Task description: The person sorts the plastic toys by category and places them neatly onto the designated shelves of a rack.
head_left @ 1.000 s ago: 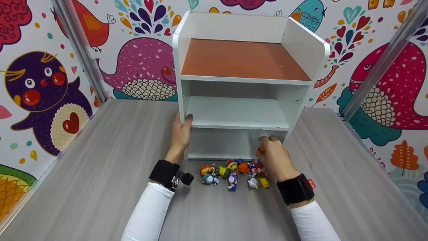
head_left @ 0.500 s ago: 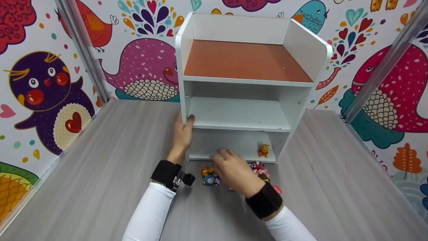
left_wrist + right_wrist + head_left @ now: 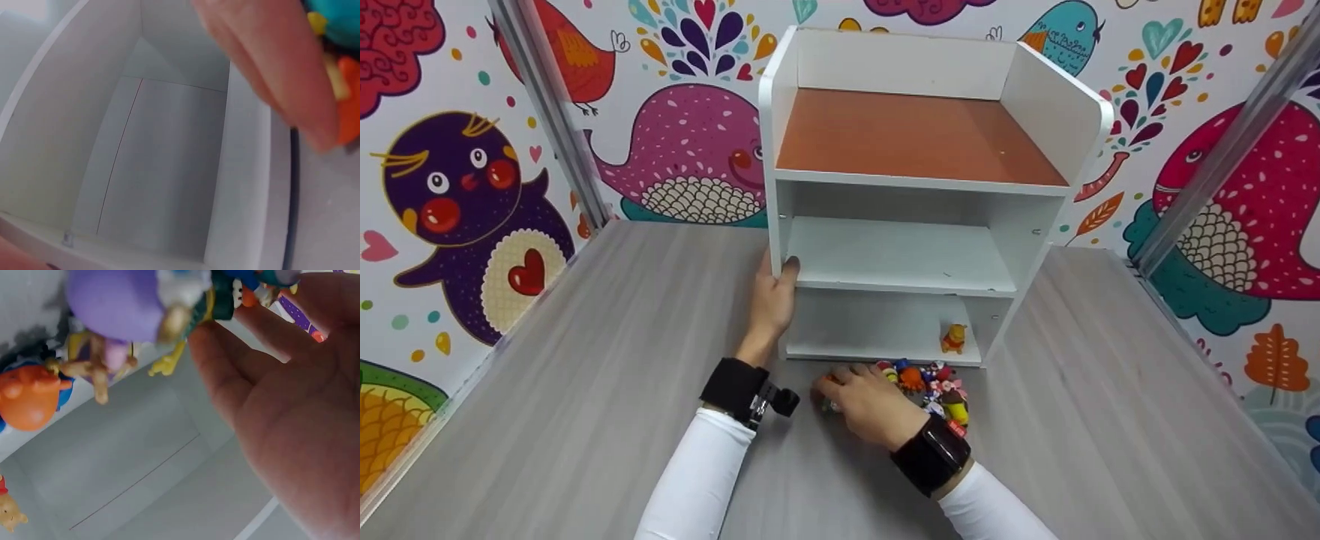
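Note:
My left hand (image 3: 772,300) grips the left side panel of a white shelf unit (image 3: 901,288), its thumb over the front edge. At the left end of a heap of small toy figurines (image 3: 911,379), my right hand (image 3: 870,401) reaches down and hides several of them. In the left wrist view its fingers (image 3: 275,67) are right at an orange figurine (image 3: 350,98) in front of the shelf. The right wrist view shows those fingers loosely extended behind a purple-topped figurine (image 3: 112,304). A yellow bear figurine (image 3: 953,339) in a red top stands on the bottom shelf at the right.
The shelf unit has a brown top board (image 3: 915,135) between raised sides and a middle shelf (image 3: 892,255). It stands on a grey wood-grain surface (image 3: 607,390), with cartoon-printed walls (image 3: 682,142) behind and at the sides.
My right hand has let go of the bear figurine, which now stands on the bottom shelf, and moved left and down to the heap's left end. The left hand stays on the side panel.

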`<state>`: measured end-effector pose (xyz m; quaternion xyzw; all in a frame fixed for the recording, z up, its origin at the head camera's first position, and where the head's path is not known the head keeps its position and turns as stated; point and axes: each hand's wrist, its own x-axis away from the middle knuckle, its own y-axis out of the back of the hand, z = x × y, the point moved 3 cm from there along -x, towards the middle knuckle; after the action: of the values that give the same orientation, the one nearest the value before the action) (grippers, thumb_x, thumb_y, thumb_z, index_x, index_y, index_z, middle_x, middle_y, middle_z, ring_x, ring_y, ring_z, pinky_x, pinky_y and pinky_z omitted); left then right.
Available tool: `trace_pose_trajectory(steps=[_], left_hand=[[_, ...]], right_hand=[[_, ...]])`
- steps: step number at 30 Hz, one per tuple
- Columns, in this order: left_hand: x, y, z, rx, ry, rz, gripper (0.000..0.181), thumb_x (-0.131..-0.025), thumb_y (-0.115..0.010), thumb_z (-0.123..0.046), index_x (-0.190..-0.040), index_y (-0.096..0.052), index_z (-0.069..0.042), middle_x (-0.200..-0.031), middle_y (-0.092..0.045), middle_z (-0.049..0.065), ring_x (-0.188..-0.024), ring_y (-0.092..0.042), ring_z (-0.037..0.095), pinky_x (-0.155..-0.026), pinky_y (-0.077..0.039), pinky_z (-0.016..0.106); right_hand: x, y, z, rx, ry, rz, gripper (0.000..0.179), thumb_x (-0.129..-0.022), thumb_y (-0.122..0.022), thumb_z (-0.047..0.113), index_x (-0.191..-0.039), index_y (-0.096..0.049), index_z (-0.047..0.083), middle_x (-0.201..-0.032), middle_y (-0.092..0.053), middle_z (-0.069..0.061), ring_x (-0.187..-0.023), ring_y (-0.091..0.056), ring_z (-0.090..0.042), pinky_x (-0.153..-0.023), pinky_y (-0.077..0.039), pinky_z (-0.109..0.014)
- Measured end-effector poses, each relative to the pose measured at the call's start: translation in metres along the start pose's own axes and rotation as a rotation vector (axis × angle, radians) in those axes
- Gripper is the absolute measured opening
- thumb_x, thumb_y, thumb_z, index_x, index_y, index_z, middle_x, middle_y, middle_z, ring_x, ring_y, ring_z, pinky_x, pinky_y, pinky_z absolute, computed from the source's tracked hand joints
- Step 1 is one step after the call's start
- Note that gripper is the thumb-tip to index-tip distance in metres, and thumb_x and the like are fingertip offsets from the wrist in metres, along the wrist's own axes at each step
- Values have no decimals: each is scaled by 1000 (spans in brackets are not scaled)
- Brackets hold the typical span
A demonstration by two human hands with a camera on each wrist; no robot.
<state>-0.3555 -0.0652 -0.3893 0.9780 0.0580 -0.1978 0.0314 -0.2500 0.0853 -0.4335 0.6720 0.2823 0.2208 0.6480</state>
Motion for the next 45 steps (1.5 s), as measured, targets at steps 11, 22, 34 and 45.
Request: trace_pose_trajectory(steps=[11,22,34,45], left_hand=[[1,-2,3,-1,15,8,57,-104,-42,-16,-156,-28,0,-160,-33,22,-151,-29,35,-124,-21,53],[0,0,4,-5,12,0,55,-103,-43,-16,-154,-31,3,-157,-38,24,-149,-32,35,-124,-22,53],[1,0,2,11,6,12,57,-104,-42,-17,-157,-27,-1,-161,-32,21,-152,-27,33,-125,-19,52],[0,0,2,15,3,-2,56,-103,-43,-15,-155,-30,2,-159,-36,23,-150,-30,34,-124,-21,53]], right_hand=[[1,2,-6,-68,-27,-30,32,-78,-76,-5,-108,-71,5,-97,-70,-11,-90,-66,-27,-84,-56,-41],[2,8,-8,-95,-15,-62,24,-78,-76,-7,-97,-71,7,-91,-72,-10,-84,-69,-25,-75,-58,-39],[3,18,-12,-270,-64,-123,32,-79,-74,-9,-106,-65,5,-93,-62,-11,-75,-64,-20,-64,-57,-27],[4,24,-20,-432,-124,-122,63,-79,-77,-2,-138,-60,11,-108,-61,-14,-79,-59,-17,-67,-54,-27]])
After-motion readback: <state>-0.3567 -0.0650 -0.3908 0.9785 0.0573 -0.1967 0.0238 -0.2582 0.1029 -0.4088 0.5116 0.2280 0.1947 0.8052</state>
